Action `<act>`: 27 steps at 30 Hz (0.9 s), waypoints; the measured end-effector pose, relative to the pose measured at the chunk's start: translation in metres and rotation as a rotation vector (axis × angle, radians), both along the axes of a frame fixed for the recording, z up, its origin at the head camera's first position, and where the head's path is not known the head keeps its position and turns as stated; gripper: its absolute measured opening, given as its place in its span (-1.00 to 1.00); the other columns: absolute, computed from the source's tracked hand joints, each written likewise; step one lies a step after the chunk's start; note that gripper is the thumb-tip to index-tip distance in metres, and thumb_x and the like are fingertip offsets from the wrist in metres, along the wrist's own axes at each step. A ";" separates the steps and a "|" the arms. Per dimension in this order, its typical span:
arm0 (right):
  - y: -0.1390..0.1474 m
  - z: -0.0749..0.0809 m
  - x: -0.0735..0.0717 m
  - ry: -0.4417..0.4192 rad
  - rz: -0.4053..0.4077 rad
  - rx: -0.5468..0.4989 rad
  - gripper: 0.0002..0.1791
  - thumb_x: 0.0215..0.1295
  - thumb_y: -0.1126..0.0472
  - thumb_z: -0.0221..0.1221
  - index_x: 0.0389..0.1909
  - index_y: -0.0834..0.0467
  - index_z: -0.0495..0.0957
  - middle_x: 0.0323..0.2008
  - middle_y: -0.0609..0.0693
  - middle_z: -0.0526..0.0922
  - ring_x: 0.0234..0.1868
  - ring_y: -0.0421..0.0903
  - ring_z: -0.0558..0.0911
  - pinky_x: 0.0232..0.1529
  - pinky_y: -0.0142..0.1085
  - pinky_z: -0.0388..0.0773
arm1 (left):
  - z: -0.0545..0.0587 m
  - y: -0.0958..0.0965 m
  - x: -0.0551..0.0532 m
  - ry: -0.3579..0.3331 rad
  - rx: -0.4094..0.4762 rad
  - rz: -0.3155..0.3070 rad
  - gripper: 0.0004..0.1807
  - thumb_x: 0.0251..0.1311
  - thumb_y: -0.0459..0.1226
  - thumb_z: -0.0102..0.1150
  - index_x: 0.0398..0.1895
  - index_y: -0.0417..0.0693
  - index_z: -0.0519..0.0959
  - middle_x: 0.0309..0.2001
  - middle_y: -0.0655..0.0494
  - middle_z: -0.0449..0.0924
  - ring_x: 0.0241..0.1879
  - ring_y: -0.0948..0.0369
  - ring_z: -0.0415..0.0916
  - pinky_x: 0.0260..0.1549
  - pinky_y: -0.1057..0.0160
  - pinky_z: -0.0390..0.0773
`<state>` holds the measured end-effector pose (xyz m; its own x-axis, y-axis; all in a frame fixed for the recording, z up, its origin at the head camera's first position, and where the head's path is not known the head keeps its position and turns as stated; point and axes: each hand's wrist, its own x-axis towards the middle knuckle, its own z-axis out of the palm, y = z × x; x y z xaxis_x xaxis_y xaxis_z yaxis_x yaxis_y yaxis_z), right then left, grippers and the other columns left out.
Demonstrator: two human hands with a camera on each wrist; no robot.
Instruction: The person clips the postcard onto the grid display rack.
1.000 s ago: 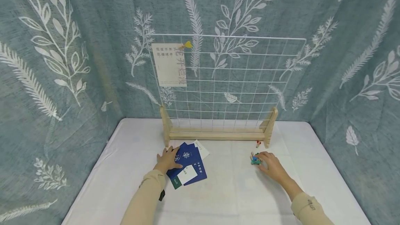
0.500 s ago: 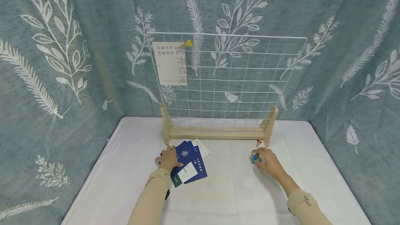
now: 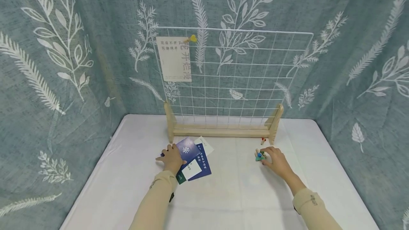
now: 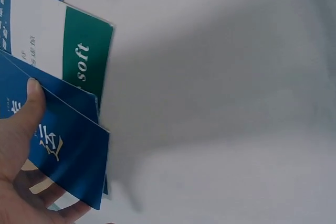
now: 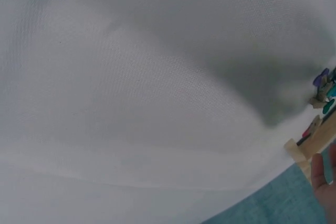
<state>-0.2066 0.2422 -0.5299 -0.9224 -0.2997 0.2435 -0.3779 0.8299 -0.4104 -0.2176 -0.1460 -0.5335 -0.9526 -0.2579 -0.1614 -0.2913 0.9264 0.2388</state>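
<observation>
Since the earlier frames, the top blue card (image 3: 187, 148) on the left has tilted and caught the light; it looks lifted off the fan under it. The right hand (image 3: 278, 160) has barely shifted, and the whole scene rides higher in my head view, probably because the head dipped.

The left hand (image 3: 172, 159) grips that card by its near left part, thumb on top and fingers beneath. From the left wrist view I can't tell whether a second blue sheet comes up with it; if two edges cling together, the wrong one could be dragged along or dropped. The card could also sweep the soft card (image 4: 86, 51) across the table, since the two overlap closely.

On the right, the fingers straddle a small heap of coloured clips (image 3: 259, 155). Whether they pinch one I can't tell; the right wrist view catches only a sliver of the hand. My worry there is tangling: the clips lie crowded, so taking one may scatter others. A red clip (image 3: 263, 140) lies just beyond the heap, by the rack's right foot, easily knocked.

Far across the table, the rack's wooden base (image 3: 220, 131) is the main thing in the way, close behind both cards and clips. A pale sheet (image 3: 172, 66) hangs on its left side under a yellow heart clip (image 3: 193, 38); a careless reach there could bump it.
</observation>
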 end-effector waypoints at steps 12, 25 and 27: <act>0.004 -0.009 0.005 -0.092 -0.130 -0.019 -0.56 0.13 0.33 0.25 0.03 0.39 0.45 -0.03 0.37 0.52 -0.01 0.34 0.49 0.02 0.17 0.47 | 0.001 -0.007 0.013 0.097 0.004 0.005 -0.03 -0.16 0.01 0.45 0.23 -0.40 0.24 0.13 -0.37 0.33 0.11 -0.31 0.31 0.07 -0.48 0.23; 0.002 -0.016 0.003 -0.143 -0.196 -0.079 -0.60 0.15 0.38 0.17 0.03 0.42 0.44 -0.09 0.38 0.54 -0.04 0.32 0.52 0.05 0.14 0.45 | -0.010 -0.017 0.021 0.148 -0.018 0.044 -0.01 -0.21 0.13 0.43 0.12 -0.44 0.29 -0.01 -0.37 0.41 -0.02 -0.26 0.38 -0.02 -0.30 0.38; 0.003 -0.019 0.003 -0.138 -0.202 -0.092 -0.60 0.14 0.39 0.17 0.03 0.42 0.45 -0.10 0.39 0.54 -0.04 0.33 0.52 0.04 0.15 0.44 | -0.012 -0.017 0.021 0.173 -0.004 0.042 -0.04 -0.20 0.11 0.44 0.10 -0.44 0.30 -0.03 -0.37 0.40 -0.02 -0.25 0.37 -0.05 -0.28 0.40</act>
